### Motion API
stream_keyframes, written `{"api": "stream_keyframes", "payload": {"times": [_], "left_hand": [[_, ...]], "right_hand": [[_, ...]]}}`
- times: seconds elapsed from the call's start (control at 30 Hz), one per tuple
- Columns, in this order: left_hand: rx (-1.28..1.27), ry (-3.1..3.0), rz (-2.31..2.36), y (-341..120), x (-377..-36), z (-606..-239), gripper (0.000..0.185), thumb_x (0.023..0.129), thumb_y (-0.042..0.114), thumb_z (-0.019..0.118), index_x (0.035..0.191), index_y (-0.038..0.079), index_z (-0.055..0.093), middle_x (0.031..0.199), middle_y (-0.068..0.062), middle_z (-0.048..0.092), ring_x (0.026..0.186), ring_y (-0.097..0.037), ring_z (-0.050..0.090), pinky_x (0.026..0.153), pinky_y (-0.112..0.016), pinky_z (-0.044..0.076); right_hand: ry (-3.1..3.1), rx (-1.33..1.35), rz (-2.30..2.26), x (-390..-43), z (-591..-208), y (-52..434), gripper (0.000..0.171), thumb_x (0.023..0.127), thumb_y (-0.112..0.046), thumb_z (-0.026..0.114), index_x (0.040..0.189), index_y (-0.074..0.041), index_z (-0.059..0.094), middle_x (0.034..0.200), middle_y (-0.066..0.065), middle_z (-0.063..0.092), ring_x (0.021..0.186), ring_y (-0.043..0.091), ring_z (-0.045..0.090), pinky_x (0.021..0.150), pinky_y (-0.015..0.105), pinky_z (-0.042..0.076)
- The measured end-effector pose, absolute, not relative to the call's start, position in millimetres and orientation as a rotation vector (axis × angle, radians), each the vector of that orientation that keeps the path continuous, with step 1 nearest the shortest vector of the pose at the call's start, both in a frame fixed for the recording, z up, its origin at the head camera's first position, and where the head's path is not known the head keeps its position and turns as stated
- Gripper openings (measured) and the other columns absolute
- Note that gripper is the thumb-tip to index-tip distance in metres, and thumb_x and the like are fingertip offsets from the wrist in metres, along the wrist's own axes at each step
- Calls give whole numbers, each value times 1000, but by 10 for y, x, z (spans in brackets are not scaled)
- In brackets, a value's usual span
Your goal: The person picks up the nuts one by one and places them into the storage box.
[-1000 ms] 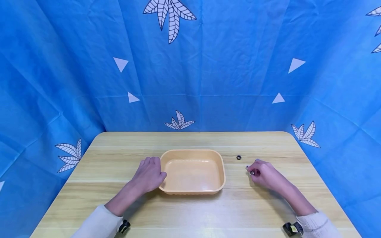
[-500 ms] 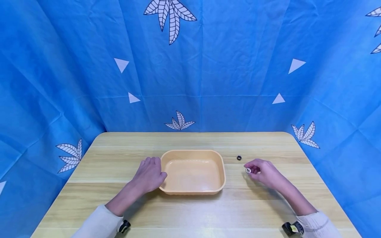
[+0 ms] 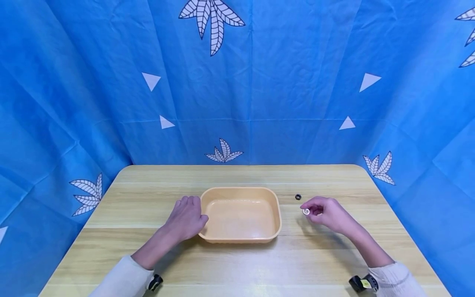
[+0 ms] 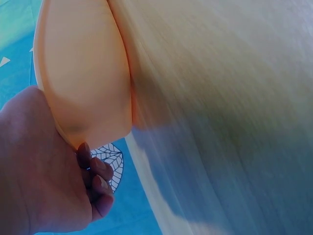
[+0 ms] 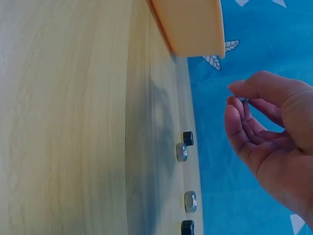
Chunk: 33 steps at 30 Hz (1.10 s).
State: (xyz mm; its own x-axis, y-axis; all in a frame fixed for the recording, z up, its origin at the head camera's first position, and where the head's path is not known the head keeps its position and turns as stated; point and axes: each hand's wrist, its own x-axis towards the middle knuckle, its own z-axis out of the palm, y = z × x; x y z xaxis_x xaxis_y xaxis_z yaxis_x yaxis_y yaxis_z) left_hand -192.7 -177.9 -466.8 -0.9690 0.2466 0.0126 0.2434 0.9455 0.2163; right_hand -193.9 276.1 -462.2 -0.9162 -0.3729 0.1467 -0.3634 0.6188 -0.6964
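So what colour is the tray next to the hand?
The tray is pale orange, clearest in the head view, with the left hand touching it.

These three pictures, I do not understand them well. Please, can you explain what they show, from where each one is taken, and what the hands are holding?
There is no machine here: a person works with two bare hands at a wooden table in front of a blue cloth. The wide picture comes from a camera on the person's head; the two close ones come from cameras worn on each wrist. A shallow orange tray lies on the table. The left hand rests against the tray's left side. The right hand pinches a small silver nut just above the table. A dark nut lies nearby, and the right wrist view shows several more nuts on the wood.
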Motion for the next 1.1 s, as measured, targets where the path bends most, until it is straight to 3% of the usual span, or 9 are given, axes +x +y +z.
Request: {"api": "stream_keyframes", "payload": {"times": [0.33,1.1], "left_hand": [[375,3061,341,-1756,-1951,-4697,29,91,31,57,98,3,51,88,-6,48,85,-25,40,78,-36,29],[387,3066,333,-1774,-1944,-4673,27,91,30,56,96,4,49,86,-6,47,85,-26,40,77,-36,29]], "right_hand": [[2719,-512,-1267,-1941,-4495,2669,30,85,-5,77,114,2,74,99,8,76,83,0,64,73,20,57],[2691,-709,-1225,-2119,-4291,2231,24,84,0,75,107,-3,77,91,4,74,78,3,63,69,22,56]]}}
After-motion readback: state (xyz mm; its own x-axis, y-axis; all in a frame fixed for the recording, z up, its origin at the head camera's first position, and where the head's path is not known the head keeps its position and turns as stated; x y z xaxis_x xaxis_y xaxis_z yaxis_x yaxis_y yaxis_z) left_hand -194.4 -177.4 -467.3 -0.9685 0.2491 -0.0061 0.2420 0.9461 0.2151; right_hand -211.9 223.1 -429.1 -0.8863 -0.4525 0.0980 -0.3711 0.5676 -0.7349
